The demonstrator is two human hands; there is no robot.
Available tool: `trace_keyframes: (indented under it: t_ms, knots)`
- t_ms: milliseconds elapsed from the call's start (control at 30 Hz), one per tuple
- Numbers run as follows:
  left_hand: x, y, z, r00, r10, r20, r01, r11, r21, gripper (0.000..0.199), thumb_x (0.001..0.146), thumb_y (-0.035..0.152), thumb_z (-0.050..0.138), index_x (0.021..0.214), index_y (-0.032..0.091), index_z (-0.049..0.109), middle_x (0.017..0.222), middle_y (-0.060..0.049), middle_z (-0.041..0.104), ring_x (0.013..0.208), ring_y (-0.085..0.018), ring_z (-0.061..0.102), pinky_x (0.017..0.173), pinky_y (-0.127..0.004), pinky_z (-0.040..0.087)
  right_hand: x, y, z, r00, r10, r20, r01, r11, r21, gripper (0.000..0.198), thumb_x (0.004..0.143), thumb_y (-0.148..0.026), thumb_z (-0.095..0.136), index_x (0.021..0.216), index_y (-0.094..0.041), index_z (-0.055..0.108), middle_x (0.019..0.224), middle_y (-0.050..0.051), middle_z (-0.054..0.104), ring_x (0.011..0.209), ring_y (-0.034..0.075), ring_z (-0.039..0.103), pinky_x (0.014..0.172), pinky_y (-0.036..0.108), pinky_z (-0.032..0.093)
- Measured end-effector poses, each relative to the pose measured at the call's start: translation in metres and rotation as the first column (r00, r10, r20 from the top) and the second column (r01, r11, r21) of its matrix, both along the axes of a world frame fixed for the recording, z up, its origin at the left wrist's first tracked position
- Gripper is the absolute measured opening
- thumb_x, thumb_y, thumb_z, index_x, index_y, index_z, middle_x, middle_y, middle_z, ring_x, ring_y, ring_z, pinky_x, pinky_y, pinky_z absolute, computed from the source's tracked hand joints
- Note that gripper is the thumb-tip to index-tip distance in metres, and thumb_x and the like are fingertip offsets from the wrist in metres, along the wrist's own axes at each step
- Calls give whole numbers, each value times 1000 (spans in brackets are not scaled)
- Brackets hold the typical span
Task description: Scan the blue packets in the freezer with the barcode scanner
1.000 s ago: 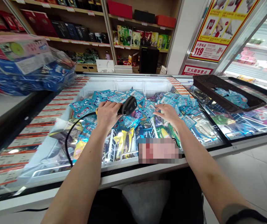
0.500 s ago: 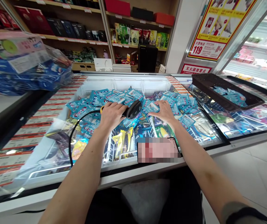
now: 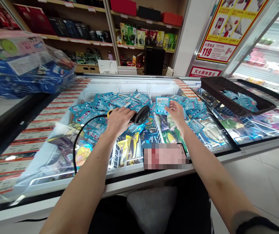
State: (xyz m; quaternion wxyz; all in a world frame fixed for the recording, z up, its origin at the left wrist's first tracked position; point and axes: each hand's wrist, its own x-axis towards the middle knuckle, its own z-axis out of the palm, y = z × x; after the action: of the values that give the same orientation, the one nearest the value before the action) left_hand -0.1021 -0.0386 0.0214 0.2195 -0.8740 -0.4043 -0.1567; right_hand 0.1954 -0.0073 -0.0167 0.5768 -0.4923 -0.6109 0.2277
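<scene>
My left hand (image 3: pixel 120 119) is closed around the handle of a black barcode scanner (image 3: pixel 142 115), whose head points right. Its black cable (image 3: pixel 75 143) loops down to the left. My right hand (image 3: pixel 176 114) pinches a small blue packet (image 3: pixel 162 105) by its right edge, with a white barcode label facing me. The packet is held up just right of the scanner head. Around both hands, many similar blue packets (image 3: pixel 100 103) lie heaped on the glass top of a chest freezer. More of them (image 3: pixel 193 108) lie behind my right hand.
A phone (image 3: pixel 166 156) lies on the freezer's front edge. At right stands a brown basket (image 3: pixel 209 87) holding blue packets. A plastic-wrapped bundle (image 3: pixel 24 68) sits at left. Price labels (image 3: pixel 35 135) line the left glass. Shelves with goods (image 3: pixel 81 40) stand behind.
My right hand has taken a blue packet from the heap and lifted it upright, label towards me. The scanner in my left hand has shifted slightly to the right.
</scene>
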Motion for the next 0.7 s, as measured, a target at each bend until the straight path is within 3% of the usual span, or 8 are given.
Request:
trace_keyframes:
  t_ms: [100,300,500,700]
  knots:
    - [1,-1,0,1000,-6,1,6,1000,-12,37,80,33,57,114,21,57,97,-9,65,96,-27,56,73,-39,37,-2,-5,3,999,-11,47,9,999,41,35,78,-50,59,98,-21,60,87,4,62,73,16,58,66,32,52]
    - [1,-2,1,1000,-8,0,8,1000,-21,38,80,32,57,116,21,56,98,-10,65,97,-27,56,73,-39,38,-6,-19,11,981,-101,163,86,992,97,52,85,-50,51,130,-24,44,104,7,62,81,18,61,66,32,52]
    - [2,-2,1,999,-28,31,29,999,-43,37,79,29,56,115,22,57,96,-10,65,98,-27,57,76,-38,40,-4,-17,10,958,-134,255,111,989,100,37,87,-49,47,107,-20,59,101,7,66,86,20,63,80,37,53]
    - [4,-2,2,998,-46,39,49,997,-58,35,79,28,56,114,21,57,95,-10,65,97,-27,58,75,-38,40,-2,-15,9,945,-150,291,117,985,129,35,90,-46,44,108,-20,59,104,7,67,93,20,63,87,37,50]
